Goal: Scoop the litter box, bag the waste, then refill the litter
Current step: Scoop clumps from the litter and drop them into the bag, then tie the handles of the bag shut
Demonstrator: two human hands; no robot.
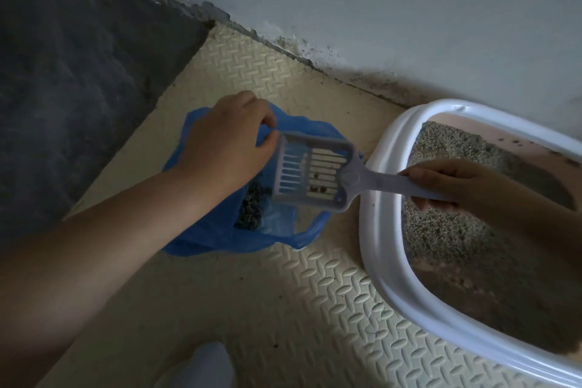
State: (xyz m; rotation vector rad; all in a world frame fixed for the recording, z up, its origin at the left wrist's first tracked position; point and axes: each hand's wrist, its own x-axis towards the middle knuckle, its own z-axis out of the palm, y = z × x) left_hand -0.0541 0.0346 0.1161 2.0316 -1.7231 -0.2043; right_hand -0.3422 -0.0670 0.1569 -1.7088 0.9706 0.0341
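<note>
A blue plastic bag (217,230) lies open on the floor mat with dark clumps of waste (250,208) inside. My left hand (226,138) pinches the bag's upper edge and holds it open. My right hand (441,181) grips the handle of a grey slotted scoop (311,170), which hangs over the bag's mouth with a few small clumps left in it. The white-rimmed litter box (381,186) stands to the right, holding grey litter (447,230) with bare pink floor showing in places.
A beige ridged mat (315,309) covers the floor under bag and box. A dark rug (78,88) lies at the left. The pale wall (378,9) runs behind, with dirt along its base. A light sock or knee (208,365) shows at the bottom.
</note>
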